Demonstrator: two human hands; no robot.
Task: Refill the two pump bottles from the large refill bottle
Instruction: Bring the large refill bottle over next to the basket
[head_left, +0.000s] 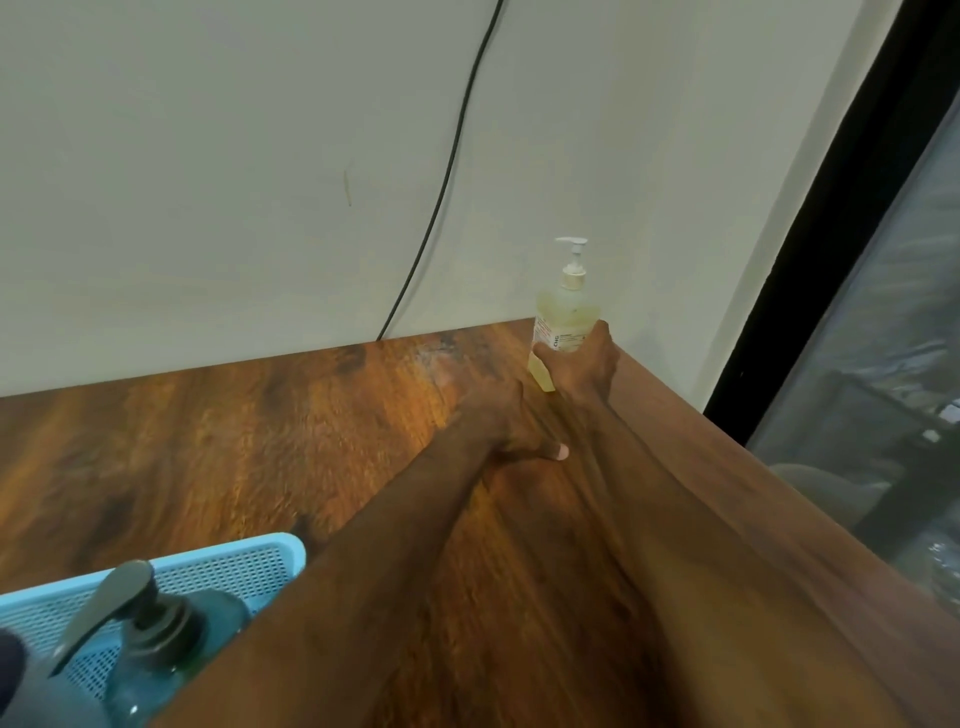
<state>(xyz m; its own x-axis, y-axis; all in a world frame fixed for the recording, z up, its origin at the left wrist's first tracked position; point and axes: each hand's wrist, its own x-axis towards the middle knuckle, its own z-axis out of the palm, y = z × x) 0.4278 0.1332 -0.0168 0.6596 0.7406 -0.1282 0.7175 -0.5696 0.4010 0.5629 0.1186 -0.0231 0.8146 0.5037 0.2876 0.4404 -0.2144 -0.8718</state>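
A clear pump bottle (566, 306) with pale yellow liquid and a white pump stands at the table's far right corner, near the wall. My right hand (584, 366) reaches out and grips its lower body, with the fingers wrapped round the label. My left hand (501, 421) lies just short of the bottle, resting on the table with the thumb out to the right and nothing in it. A teal pump bottle (156, 649) with a grey pump head stands in the blue basket at the lower left. No large refill bottle can be made out.
The blue mesh basket (249, 564) sits at the near left on the wooden table (260, 441). A black cable (447, 171) hangs down the wall behind. The table's right edge (779, 467) runs beside a dark-framed window.
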